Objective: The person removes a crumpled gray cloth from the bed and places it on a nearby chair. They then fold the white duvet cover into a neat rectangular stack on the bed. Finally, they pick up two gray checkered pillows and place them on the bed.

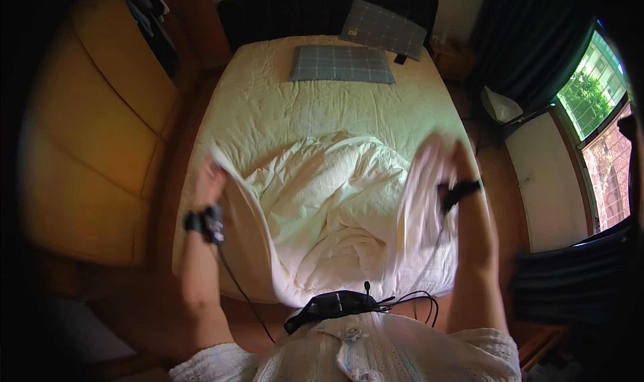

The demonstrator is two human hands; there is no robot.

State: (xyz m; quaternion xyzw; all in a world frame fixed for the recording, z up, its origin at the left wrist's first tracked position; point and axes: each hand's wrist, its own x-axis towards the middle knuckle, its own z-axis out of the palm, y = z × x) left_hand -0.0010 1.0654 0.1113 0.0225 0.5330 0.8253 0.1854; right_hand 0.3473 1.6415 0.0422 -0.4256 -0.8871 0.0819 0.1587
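A cream-white duvet (pixel 335 180) lies bunched over the foot half of the bed, and its near edge sags between my raised hands. My left hand (pixel 210 180) is closed on one edge of it, at the left side of the bed. At the right side, my right hand (pixel 461 162) grips another part, from which the cloth hangs in folds. Motion blurs both hands, so single fingers are hard to make out. A black strap with a small device (pixel 206 224) circles my left wrist, and a dark band (pixel 461 193) circles my right.
Two grey-blue checked pillows lie near the dark headboard (pixel 282 16), one flat (pixel 342 64), one tilted (pixel 386 29). A small dark object (pixel 400 59) rests beside them. Yellow cabinets (pixel 87 133) line the left; a curtained window (pixel 597 86) stands right. Cables (pixel 245 291) trail from my wrists.
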